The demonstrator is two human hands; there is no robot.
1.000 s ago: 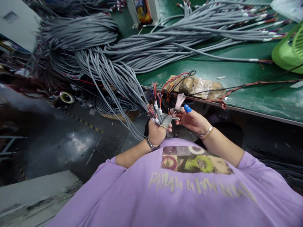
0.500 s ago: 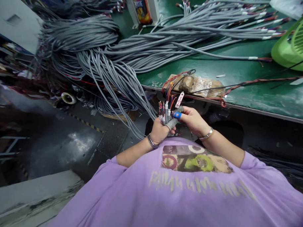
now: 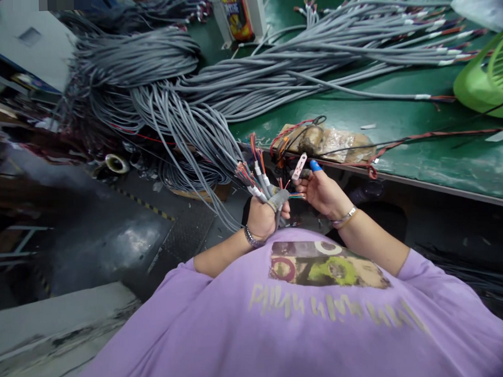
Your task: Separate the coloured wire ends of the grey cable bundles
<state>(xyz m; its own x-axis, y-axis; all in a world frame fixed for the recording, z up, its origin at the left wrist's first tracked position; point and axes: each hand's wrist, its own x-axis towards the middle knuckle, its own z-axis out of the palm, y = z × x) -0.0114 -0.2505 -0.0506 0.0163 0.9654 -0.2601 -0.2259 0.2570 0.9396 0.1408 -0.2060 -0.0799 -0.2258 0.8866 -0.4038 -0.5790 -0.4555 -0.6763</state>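
My left hand [image 3: 264, 216] is closed around several grey cables [image 3: 260, 184]. Their ends point up and away, with white bands and bare multicoloured wires fanning out. Grey wrapping covers its thumb. From this grip, thin coloured wires [image 3: 296, 195] of one cable stick out to the right, toward my right hand [image 3: 321, 192]. That hand has its blue-wrapped thumb lifted apart and its other fingers loosely curled; whether they touch the wires I cannot make out. Just beyond the fingers is a pale pink tag-like piece [image 3: 299, 166] with a hole, close to the table edge.
A green table [image 3: 432, 163] carries a large spread of grey cables [image 3: 313, 57]. At its edge lies a taped brown block [image 3: 336, 141] with red and black wires. A green basket [image 3: 479, 81] stands at right. More cables [image 3: 187, 122] hang over the left edge.
My right thumb has lifted off the cables and the hand has shifted slightly right. The cable ends in my left hand now lean left, and one cable's coloured wires are splayed to the right.
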